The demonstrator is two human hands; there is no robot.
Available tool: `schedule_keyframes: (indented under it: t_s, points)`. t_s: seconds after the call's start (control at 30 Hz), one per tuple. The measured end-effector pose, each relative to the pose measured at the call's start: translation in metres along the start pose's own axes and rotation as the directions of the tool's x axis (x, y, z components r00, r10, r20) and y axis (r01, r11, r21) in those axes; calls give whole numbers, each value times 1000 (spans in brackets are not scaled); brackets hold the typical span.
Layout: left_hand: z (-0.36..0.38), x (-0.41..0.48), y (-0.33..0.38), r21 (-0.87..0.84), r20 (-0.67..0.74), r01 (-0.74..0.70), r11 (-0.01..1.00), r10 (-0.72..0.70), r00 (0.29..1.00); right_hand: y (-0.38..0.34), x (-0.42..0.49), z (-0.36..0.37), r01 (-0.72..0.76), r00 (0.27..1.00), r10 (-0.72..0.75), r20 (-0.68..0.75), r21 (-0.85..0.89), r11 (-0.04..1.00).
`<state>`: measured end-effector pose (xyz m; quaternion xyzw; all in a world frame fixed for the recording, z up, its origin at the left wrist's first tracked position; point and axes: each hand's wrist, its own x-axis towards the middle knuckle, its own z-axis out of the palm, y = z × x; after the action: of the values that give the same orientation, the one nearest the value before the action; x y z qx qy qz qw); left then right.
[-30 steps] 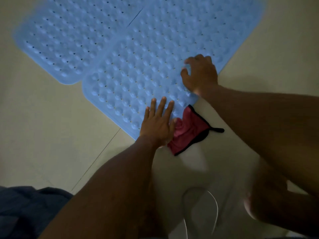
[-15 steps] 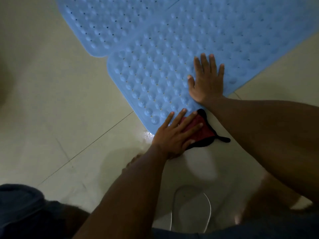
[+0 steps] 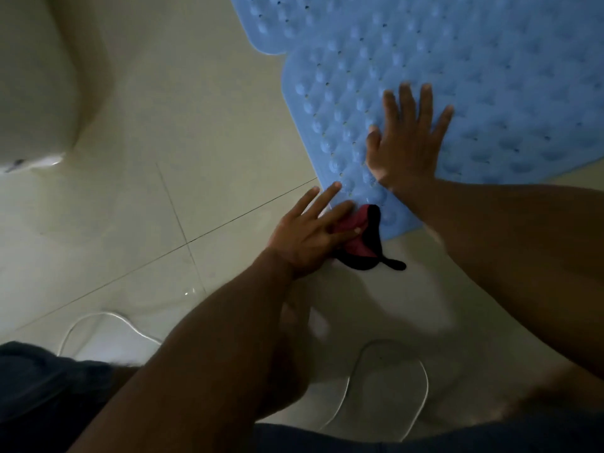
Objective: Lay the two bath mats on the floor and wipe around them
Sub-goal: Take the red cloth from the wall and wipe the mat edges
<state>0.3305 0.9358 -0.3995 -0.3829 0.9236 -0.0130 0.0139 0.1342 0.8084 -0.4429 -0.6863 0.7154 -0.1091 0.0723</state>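
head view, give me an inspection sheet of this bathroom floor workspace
surface: pale tiled floor, wet sheen with dark grout lines
job's things: blue bath mat flat on the floor, a second mat's edge at the top; red and black cloth at the mat's near corner
clutter: nothing seen
grippers: left hand pressing the cloth, fingers spread; right hand flat on the mat, open
cables: thin white cord looping on the floor near the knees
surroundings: white fixture at upper left, cannot tell what it is
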Motion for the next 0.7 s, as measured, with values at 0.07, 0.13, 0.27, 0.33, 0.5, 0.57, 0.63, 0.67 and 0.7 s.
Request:
schedule_keyframes:
  t_s: [0.07,0.13,0.27,0.33,0.5,0.57,0.63,0.67,0.7]
  points:
    - [-3,-8,-14,15,11,71,997,-71,997,-2,0,-1,-9,1000,9,6,-6,1000]
    - [-6,-13,-27,18,28,166,986,-167,986,-3,-1,0,-10,1000,9,-15,-16,1000]
    - [-18,-12,-58,0,98,485,875,-483,870,-6,-2,0,-21,999,20,-45,-15,1000]
    - [-23,-6,-74,23,184,580,814,-574,798,-6,-1,0,-25,999,24,-37,-28,999]
    - [-22,22,-85,-54,257,746,664,-712,653,-6,-3,3,-9,996,6,-88,-30,1000]
    - [-23,33,-85,-65,280,770,635,-729,625,-7,0,3,-26,998,24,-51,-28,999]
    - [-25,41,-89,-78,315,782,619,-728,609,-10,7,-2,-48,997,47,-55,-6,999]
    - [-27,44,-92,-99,334,795,598,-733,593,-13,10,-6,-23,997,23,-79,6,1000]
    - [-29,46,-96,-143,352,815,561,-741,572,-20,14,-13,21,994,-18,-104,28,999]
